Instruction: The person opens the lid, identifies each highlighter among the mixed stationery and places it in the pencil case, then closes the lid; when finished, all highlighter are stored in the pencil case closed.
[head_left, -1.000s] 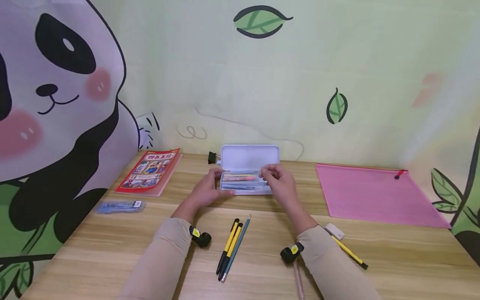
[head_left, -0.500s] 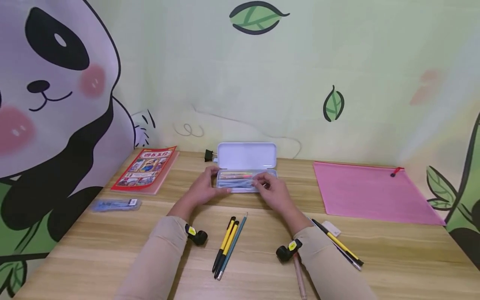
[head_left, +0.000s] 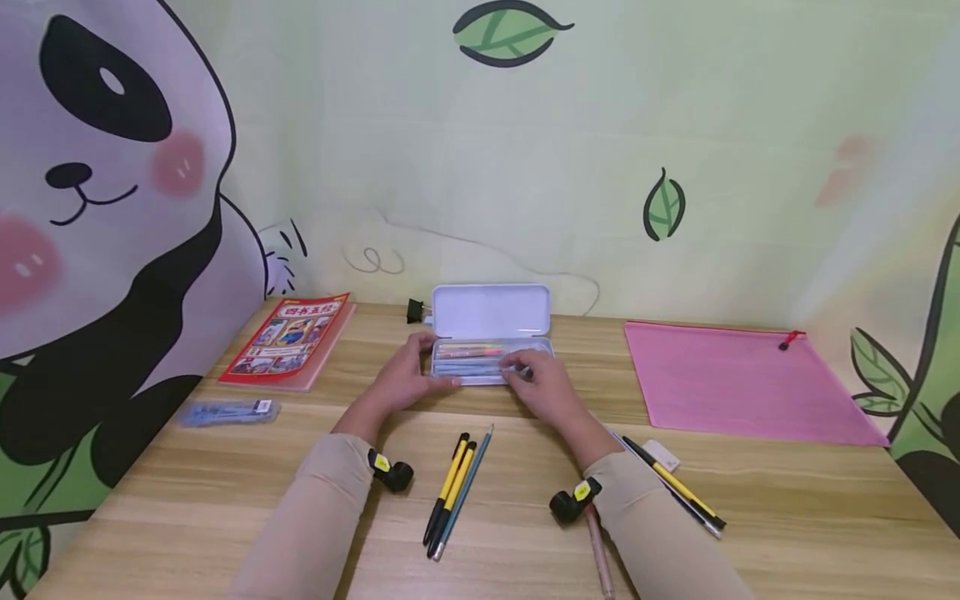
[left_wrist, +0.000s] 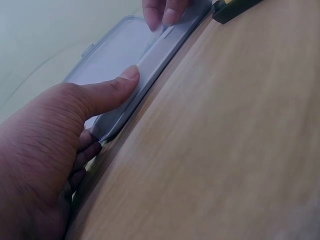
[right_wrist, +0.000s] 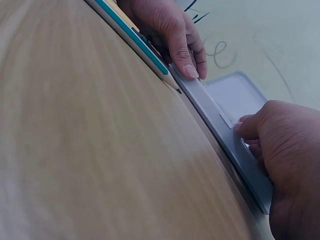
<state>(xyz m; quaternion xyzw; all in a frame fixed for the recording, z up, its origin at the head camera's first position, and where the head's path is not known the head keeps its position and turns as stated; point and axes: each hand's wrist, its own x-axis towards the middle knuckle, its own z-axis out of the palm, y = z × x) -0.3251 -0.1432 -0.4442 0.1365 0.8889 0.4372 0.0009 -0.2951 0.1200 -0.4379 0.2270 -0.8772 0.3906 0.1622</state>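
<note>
The pale lavender pencil case (head_left: 491, 310) lies with its lid raised against the wall; slim pens (head_left: 468, 352) fill its tray. My left hand (head_left: 405, 375) holds its left end, the thumb over the front rim and the other fingers round the side. Over the right part of the tray, my right hand (head_left: 547, 387) has its fingers curled. In the left wrist view, the right fingertips meet one end of a slim pale pen (left_wrist: 164, 36) at the case's front edge. The right palm is hidden from the head camera.
Two yellow-and-black pens (head_left: 452, 492) and a blue-green pencil (head_left: 467, 492) lie between the forearms. Near the right sleeve are another yellow pen (head_left: 678, 483), an eraser (head_left: 662, 455) and a pinkish pencil (head_left: 598, 550). A pink zip pouch (head_left: 750, 383), red book (head_left: 288, 337) and blue pen box (head_left: 228, 412) lie farther out.
My right hand has moved slightly left and down into the tray, with its fingers now lower over the pens. My left hand keeps its hold on the pencil case; the view has shifted slightly.
</note>
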